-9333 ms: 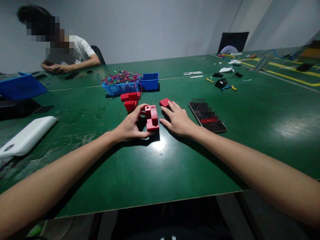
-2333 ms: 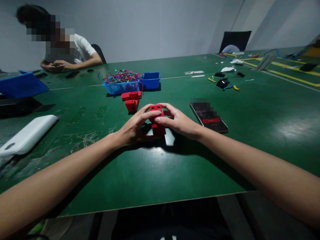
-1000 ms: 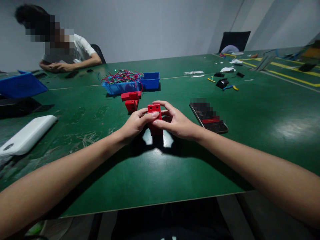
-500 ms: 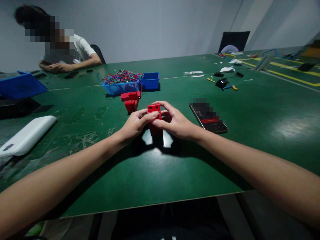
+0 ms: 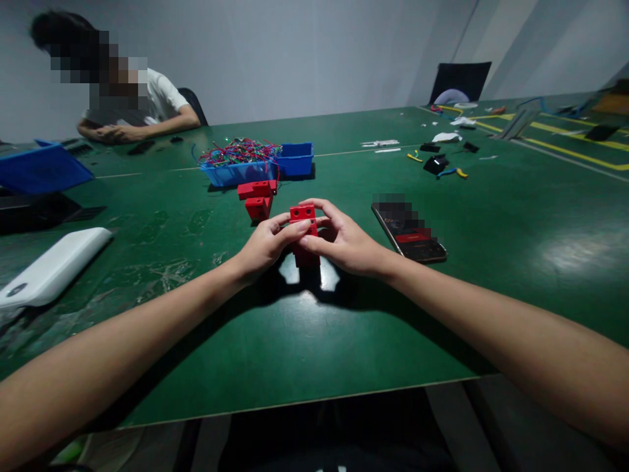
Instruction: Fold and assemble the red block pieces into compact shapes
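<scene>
A red block with two round holes in its top (image 5: pixel 307 255) stands upright at the middle of the green table (image 5: pixel 304 354). My left hand (image 5: pixel 270 246) grips it from the left, thumb across the near face. From the right, my right hand (image 5: pixel 346 242) closes round the same block, its thumb low and a finger over the far top edge. The fingers behind the block are partly hidden. Just beyond my left hand lie more red blocks (image 5: pixel 258 208), close together.
Behind the red blocks stand a blue bin (image 5: pixel 238 174) heaped with coloured wires and a second blue bin (image 5: pixel 297 160). A phone (image 5: pixel 410 233) lies right of my hands, a white power bank (image 5: pixel 56 265) far left. Another person (image 5: pixel 147 105) leans on the table's far side.
</scene>
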{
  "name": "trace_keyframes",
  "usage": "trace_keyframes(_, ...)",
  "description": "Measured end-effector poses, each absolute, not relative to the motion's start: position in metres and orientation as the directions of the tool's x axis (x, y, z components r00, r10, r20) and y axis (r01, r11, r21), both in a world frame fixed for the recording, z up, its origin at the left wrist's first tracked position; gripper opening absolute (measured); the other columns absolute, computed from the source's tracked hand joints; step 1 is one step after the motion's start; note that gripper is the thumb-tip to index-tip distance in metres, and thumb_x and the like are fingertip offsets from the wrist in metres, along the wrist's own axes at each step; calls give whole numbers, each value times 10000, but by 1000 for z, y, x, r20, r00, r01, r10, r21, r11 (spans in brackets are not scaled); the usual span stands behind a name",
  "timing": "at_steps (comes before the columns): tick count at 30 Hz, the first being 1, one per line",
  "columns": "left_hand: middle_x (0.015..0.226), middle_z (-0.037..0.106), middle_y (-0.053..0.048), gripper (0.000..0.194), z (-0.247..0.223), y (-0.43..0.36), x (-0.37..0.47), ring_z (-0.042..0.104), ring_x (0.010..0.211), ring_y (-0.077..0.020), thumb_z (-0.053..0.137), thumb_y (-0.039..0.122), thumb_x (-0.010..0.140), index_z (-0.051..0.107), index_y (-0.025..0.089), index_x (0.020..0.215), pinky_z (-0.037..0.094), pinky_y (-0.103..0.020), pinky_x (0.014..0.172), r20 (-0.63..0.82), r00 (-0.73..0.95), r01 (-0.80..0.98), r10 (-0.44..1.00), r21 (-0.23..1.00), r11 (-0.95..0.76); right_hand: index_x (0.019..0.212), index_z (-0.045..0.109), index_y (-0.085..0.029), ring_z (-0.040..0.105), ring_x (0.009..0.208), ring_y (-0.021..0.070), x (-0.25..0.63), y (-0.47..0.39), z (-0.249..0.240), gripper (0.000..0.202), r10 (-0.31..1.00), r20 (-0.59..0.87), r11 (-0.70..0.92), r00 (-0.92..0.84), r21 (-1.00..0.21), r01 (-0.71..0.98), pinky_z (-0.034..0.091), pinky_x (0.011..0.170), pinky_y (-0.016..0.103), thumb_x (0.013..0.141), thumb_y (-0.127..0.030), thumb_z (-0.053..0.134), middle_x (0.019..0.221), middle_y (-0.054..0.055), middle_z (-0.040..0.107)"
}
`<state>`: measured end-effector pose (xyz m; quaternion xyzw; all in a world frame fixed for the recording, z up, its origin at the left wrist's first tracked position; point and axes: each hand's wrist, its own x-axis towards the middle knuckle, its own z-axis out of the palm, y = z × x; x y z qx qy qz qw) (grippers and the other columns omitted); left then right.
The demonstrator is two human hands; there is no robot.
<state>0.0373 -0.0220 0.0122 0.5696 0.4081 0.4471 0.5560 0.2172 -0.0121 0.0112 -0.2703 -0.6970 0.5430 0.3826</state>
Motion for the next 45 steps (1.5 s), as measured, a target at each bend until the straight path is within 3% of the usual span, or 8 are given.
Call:
trace_keyframes(9, 1130, 751, -125, 626, 11, -23, 38, 700, 1083, -306, 818, 529, 718, 668, 123, 1170, 530, -398, 961, 40, 296, -95, 954, 995, -12, 1335, 430, -241, 665, 1083, 250, 218, -11, 8, 618, 799, 243, 285, -550, -958, -9, 586, 921, 470, 812, -398, 719, 1201, 91, 655)
trace_keyframes(15, 1178, 725, -119, 617, 3, -21, 37, 677, 1138, -306, 809, 544, 736, 618, 136, 1158, 503, -416, 1017, 73, 224, -109, 972, 993, -50, 1515, 233, -242, 639, 1184, 256, 219, -8, 3, 965, 703, 298, 380, -645, -925, -13, 521, 1051, 483, 747, -353, 806, 1378, 135, 562)
trace_keyframes(18, 1159, 729, -113, 598, 2, -20, 35, 676, 1140, -309, 815, 522, 733, 612, 136, 1142, 504, -437, 1033, 86, 220, -105, 972, 992, -65, 1550, 171, -208, 635, 1189, 257, 218, -8, 2, 1021, 674, 333, 432, -659, -902, -13, 521, 1056, 468, 744, -306, 789, 1388, 152, 548)
trace_keyframes(23, 1185, 724, -120, 578, 5, -22, 34, 697, 1100, -313, 840, 460, 706, 610, 135, 1125, 549, -446, 982, 88, 202, -121, 975, 991, -64, 1557, 199, -223, 603, 1191, 255, 217, -8, 1, 967, 688, 364, 502, -628, -863, 49, 575, 950, 426, 748, -247, 729, 1518, 175, 409)
trace_keyframes(27, 1146, 740, -118, 609, 7, -22, 33, 719, 1053, -295, 839, 484, 714, 617, 130, 1156, 552, -418, 956, 79, 192, -108, 978, 992, -59, 1550, 265, -219, 592, 1098, 254, 219, -7, 0, 947, 734, 371, 557, -568, -807, 193, 593, 804, 403, 736, -292, 743, 1450, 184, 438)
trace_keyframes(33, 1072, 765, -121, 628, 11, -21, 32, 740, 993, -274, 865, 475, 692, 638, 104, 1145, 550, -362, 908, 35, 199, -123, 979, 992, -10, 1547, 289, -207, 583, 961, 203, 220, -6, -1, 918, 734, 390, 582, -557, -784, 218, 586, 792, 403, 783, -414, 756, 1449, 188, 429)
trace_keyframes(38, 1013, 779, -96, 582, 16, -20, 32, 743, 959, -258, 872, 453, 674, 664, 112, 1099, 555, -356, 905, 27, 177, -125, 984, 992, -5, 1530, 320, -206, 579, 1113, 245, 218, -8, -1, 852, 711, 446, 635, -543, -739, 225, 558, 948, 471, 824, -442, 733, 1424, 181, 463)
trace_keyframes(45, 1013, 783, -102, 576, 20, -22, 31, 748, 949, -268, 857, 446, 688, 676, 121, 1127, 575, -382, 910, 21, 211, -82, 977, 997, -4, 1525, 323, -211, 489, 1346, 305, 218, -9, 1, 872, 725, 426, 605, -541, -769, 206, 546, 985, 485, 806, -455, 753, 1528, 196, 407)
